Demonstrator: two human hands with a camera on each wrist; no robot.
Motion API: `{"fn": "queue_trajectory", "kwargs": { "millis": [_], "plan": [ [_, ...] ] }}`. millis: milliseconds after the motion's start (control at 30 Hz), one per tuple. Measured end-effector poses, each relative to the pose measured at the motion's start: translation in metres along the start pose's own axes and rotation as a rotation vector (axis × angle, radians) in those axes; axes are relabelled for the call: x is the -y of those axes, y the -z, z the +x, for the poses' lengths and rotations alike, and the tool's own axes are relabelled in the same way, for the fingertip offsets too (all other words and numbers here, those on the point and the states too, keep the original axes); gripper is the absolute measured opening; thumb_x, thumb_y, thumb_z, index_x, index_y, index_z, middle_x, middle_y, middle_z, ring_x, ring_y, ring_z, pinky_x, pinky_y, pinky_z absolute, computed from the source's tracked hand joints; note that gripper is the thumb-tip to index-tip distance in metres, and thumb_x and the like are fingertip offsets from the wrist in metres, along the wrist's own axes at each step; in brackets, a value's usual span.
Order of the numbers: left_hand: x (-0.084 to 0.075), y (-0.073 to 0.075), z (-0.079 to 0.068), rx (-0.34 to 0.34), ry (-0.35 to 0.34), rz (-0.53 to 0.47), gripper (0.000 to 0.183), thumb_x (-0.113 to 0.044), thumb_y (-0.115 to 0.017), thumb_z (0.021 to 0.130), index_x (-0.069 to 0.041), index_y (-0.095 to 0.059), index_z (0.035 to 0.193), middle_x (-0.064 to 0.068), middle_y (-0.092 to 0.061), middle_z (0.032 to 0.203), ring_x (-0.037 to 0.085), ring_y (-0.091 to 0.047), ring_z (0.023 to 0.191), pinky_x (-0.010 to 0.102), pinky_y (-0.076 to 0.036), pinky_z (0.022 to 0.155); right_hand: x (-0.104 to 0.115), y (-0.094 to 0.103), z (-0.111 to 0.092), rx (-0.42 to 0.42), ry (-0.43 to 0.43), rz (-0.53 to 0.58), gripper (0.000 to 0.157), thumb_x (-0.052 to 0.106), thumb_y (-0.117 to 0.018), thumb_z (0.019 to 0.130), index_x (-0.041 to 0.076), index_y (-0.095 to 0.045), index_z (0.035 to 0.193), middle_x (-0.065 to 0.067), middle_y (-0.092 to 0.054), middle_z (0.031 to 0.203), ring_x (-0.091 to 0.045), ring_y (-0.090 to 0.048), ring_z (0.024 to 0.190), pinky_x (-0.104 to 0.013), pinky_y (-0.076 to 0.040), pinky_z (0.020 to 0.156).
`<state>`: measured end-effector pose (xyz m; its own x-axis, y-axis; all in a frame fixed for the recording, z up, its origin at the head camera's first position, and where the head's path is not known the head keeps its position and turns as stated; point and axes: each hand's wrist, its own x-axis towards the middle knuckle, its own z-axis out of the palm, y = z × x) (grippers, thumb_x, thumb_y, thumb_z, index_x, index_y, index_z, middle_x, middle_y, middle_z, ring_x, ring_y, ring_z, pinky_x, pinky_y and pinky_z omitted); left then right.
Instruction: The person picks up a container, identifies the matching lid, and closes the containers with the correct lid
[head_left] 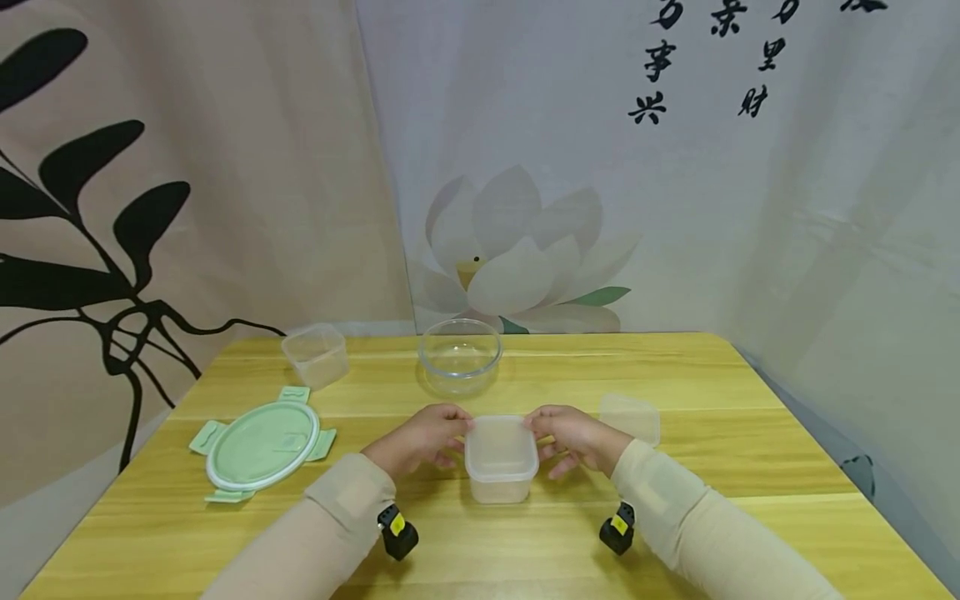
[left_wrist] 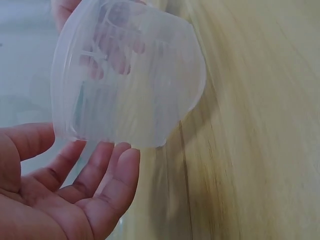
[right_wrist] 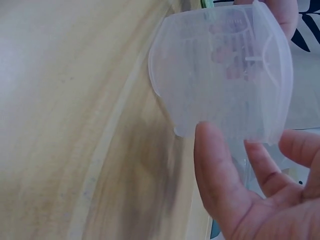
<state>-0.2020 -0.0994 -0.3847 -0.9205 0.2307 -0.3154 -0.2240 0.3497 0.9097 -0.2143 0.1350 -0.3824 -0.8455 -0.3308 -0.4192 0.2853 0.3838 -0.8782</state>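
A small translucent plastic food container (head_left: 501, 458) with rounded corners and a pale lid-like top stands upright at the middle of the table, between the two hands. My left hand (head_left: 429, 437) holds its left side by the top rim, thumb and forefinger at the edge and the other fingers loosely spread below. On the opposite side my right hand (head_left: 573, 437) holds the rim in the same way. Both wrist views show the container (left_wrist: 130, 90) from the side, ribbed and see-through, with the far hand's fingers visible through its wall.
A round green lid (head_left: 262, 446) with flip-out tabs lies at the left. Behind it a clear square tub (head_left: 317, 357) sits tilted near the back edge. A round glass bowl (head_left: 460, 358) stands at the back middle. Past the right hand lies a translucent flat lid (head_left: 632, 417).
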Motion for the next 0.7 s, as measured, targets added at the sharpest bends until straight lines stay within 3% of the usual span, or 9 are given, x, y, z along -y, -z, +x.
{"fn": "queue_trajectory", "kwargs": {
  "millis": [300, 567, 700],
  "plan": [
    [-0.006, -0.002, -0.001, -0.010, 0.022, 0.013, 0.015, -0.011, -0.051, 0.098, 0.001, -0.058, 0.104, 0.013, -0.062, 0.105, 0.026, -0.064, 0.086, 0.033, -0.054, 0.060, 0.006, 0.000, 0.002, -0.003, -0.009, -0.051, 0.032, 0.024, -0.049, 0.098, 0.002, -0.058, 0.119, -0.015, -0.058, 0.112, -0.026, -0.065, 0.090, -0.037, -0.057, 0.060],
    [-0.005, -0.005, 0.009, -0.010, 0.024, 0.053, 0.028, -0.026, -0.055, 0.097, 0.001, -0.060, 0.102, 0.012, -0.064, 0.105, 0.027, -0.063, 0.091, 0.033, -0.052, 0.059, 0.013, -0.005, 0.009, -0.009, -0.011, -0.149, 0.042, 0.033, -0.051, 0.096, 0.002, -0.059, 0.124, -0.012, -0.062, 0.115, -0.026, -0.066, 0.094, -0.040, -0.056, 0.063],
    [-0.005, -0.008, 0.013, -0.020, 0.027, 0.066, 0.027, -0.026, -0.055, 0.097, 0.000, -0.060, 0.101, 0.011, -0.064, 0.102, 0.026, -0.063, 0.086, 0.031, -0.050, 0.055, 0.015, -0.007, 0.011, -0.024, -0.034, -0.175, 0.043, 0.035, -0.052, 0.095, 0.003, -0.060, 0.123, -0.013, -0.061, 0.118, -0.028, -0.064, 0.096, -0.041, -0.055, 0.064]
  ]
}}
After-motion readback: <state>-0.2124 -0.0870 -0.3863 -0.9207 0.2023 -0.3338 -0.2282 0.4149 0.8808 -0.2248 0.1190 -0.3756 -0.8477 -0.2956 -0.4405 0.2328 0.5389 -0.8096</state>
